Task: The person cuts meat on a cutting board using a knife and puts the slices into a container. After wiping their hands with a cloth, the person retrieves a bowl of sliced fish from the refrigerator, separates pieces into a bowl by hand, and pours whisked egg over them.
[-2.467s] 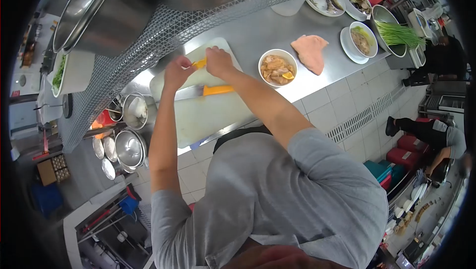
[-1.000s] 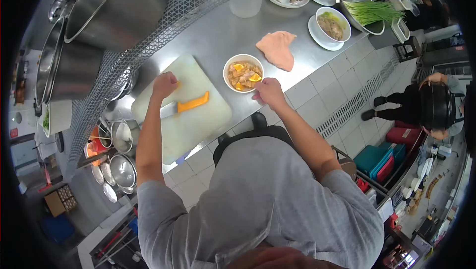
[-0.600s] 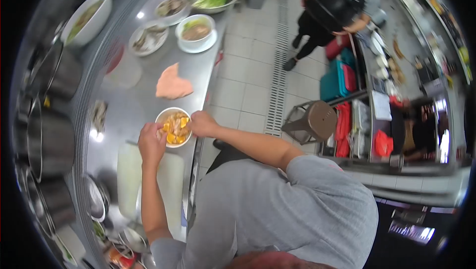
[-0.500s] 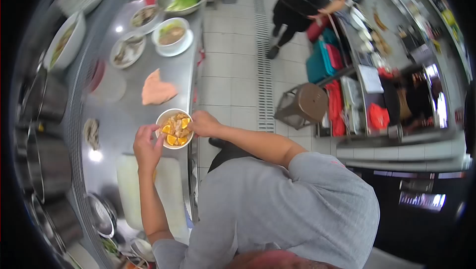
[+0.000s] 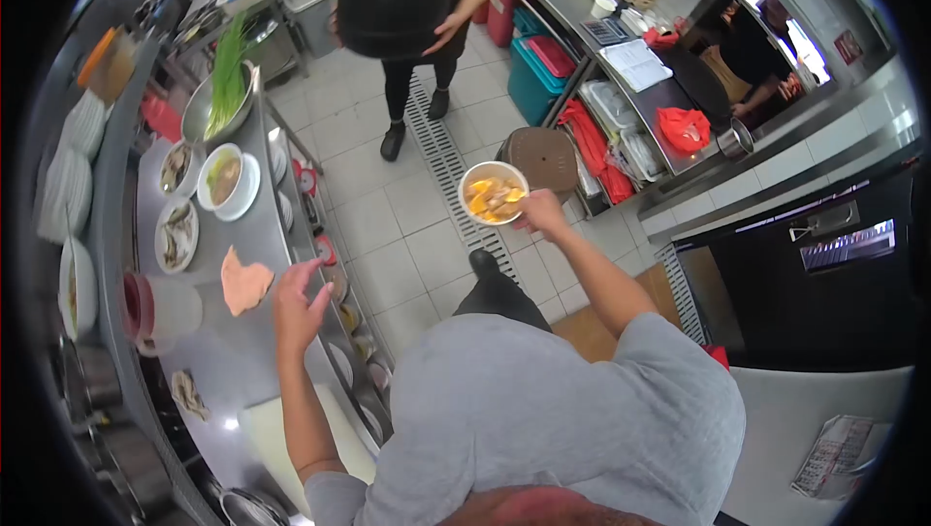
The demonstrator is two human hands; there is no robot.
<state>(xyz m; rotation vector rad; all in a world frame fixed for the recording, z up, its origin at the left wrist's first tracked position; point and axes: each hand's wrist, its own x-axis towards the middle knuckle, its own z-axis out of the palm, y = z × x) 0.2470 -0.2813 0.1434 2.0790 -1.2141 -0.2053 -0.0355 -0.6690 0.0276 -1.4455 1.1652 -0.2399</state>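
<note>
In my right hand (image 5: 543, 212) is a white bowl (image 5: 465, 174), gripped at its right rim and held out over the floor. Chunks of light meat and orange wedges (image 5: 482, 204) fill it. My left hand (image 5: 299, 305) holds nothing; its thumb and fingers are apart above the edge of the steel counter (image 5: 218, 361). Just left of that hand lies a flat pink-orange piece (image 5: 245, 282), whose kind I cannot make out. A white cutting board (image 5: 276, 439) sits on the counter below my left forearm.
Ahead, another person carries a large black pot (image 5: 393, 7) beside the floor drain (image 5: 441, 153). A brown stool (image 5: 539, 156) stands just beyond the bowl. Along the left counter are several bowls of food and a metal basin (image 5: 242, 104) with long green stalks.
My right hand has carried the bowl off the counter to the right, over the floor. My left hand has let go of it. The person with the pot has come closer.
</note>
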